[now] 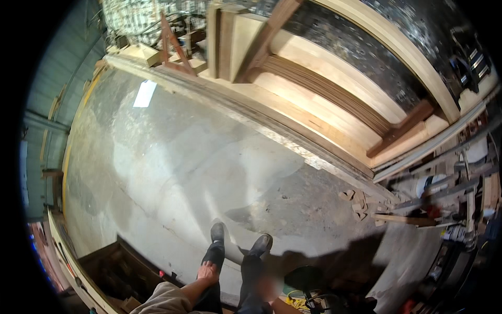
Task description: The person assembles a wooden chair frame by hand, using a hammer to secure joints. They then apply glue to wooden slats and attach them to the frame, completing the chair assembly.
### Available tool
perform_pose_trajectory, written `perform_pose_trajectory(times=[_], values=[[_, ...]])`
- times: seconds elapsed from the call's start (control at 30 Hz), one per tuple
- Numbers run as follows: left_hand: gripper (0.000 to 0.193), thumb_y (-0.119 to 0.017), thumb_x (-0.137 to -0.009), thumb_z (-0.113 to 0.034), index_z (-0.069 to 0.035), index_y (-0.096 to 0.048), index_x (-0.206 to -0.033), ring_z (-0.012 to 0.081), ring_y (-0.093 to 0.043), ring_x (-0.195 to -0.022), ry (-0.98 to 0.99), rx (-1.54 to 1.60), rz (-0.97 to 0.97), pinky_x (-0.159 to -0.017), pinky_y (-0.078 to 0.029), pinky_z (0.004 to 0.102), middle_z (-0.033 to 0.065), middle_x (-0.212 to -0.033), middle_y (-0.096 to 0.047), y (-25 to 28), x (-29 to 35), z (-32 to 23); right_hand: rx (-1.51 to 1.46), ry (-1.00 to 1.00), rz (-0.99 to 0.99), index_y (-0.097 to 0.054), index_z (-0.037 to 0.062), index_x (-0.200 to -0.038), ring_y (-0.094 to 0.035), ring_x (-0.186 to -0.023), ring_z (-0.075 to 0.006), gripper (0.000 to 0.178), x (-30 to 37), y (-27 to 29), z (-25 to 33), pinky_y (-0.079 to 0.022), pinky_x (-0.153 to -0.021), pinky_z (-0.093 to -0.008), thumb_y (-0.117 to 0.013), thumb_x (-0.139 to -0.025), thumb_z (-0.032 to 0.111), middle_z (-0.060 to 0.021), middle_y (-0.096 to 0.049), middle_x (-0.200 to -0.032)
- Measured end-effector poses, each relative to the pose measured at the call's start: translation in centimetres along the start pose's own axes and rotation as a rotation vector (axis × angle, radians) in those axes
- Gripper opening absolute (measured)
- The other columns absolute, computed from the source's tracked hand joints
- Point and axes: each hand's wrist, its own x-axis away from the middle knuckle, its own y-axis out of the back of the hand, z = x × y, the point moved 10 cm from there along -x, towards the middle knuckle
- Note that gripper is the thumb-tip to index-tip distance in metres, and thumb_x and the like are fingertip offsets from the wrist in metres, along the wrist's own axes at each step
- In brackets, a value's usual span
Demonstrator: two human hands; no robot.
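Observation:
My left hand lies on my left leg, on the dark trousers, its fingers resting over the cloth with nothing visible in them. Over by my right leg, my right hand is a pale blur, and its fingers do not show. Both dark shoes stand on the grey concrete floor. Close to the right hand is a dark rounded object with a yellow tangle below it.
Across the floor stands a long wooden bench bearing a wooden frame and thin brown strips. Wood scraps lie at its right foot. A dark open box is at lower left; tools and clutter crowd the right.

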Motion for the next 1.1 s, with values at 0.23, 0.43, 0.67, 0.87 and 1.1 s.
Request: perform_pose_trajectory(times=[0.23,0.43,0.67,0.87,1.1], values=[[0.030,-0.067,-0.078,-0.025,-0.003,-0.067,-0.099,0.0405,-0.060,-0.104,0.376,0.364,-0.215,-0.092,-0.051,0.0487,0.0212,-0.106,-0.064,3.5,3.2,3.6,0.404,0.268,-0.102,-0.065,0.0094,-0.075,-0.065,-0.073,-0.0349,0.012,-2.3,6.7,4.6,-0.051,-0.061,-0.0472,-0.066,-0.077,0.021,-0.0127,-0.069,-0.082],[0.023,-0.072,-0.085,-0.012,-0.003,-0.066,-0.106,0.0272,-0.063,-0.090,0.161,0.854,-0.577,-0.082,-0.051,0.0377,0.0141,-0.100,-0.065,21.8,1.9,1.1,-0.659,-0.330,-0.325,-0.067,0.0029,-0.084,-0.062,-0.060,-0.0115,0.009,-8.9,29.6,12.7,-0.050,-0.058,-0.0283,-0.066,-0.090,0.009,-0.0028,-0.066,-0.067],[0.025,-0.063,-0.090,0.004,0.001,-0.062,-0.115,0.0222,-0.058,-0.095,-1.000,0.991,-1.301,-0.079,-0.049,0.0333,0.0143,-0.108,-0.059,66.7,23.8,-12.6,-0.840,0.729,-1.212,-0.062,-0.0066,-0.097,-0.059,-0.076,-0.0205,0.020,2.9,74.5,45.2,-0.049,-0.063,-0.0297,-0.060,-0.097,0.013,-0.0151,-0.063,-0.090],[0.020,-0.066,-0.094,-0.016,-0.002,-0.061,-0.108,0.0218,-0.057,-0.093,-1.744,1.243,-1.227,-0.081,-0.049,0.0381,0.0109,-0.109,-0.059,75.5,41.8,-19.5,-0.967,1.245,-1.034,-0.060,0.0061,-0.107,-0.055,-0.089,-0.0283,0.023,21.4,83.6,56.2,-0.050,-0.070,-0.0370,-0.059,-0.098,0.027,-0.0139,-0.055,-0.097],[0.017,-0.067,-0.092,-0.007,0.000,-0.065,-0.107,0.0220,-0.061,-0.089,-2.126,1.078,-0.765,-0.076,-0.052,0.0358,0.0134,-0.105,-0.063,73.7,46.1,-34.1,-0.874,1.261,-1.064,-0.062,0.0032,-0.102,-0.057,-0.082,-0.0248,0.021,30.4,84.4,54.2,-0.050,-0.067,-0.0339,-0.062,-0.097,0.023,-0.0138,-0.059,-0.092]])
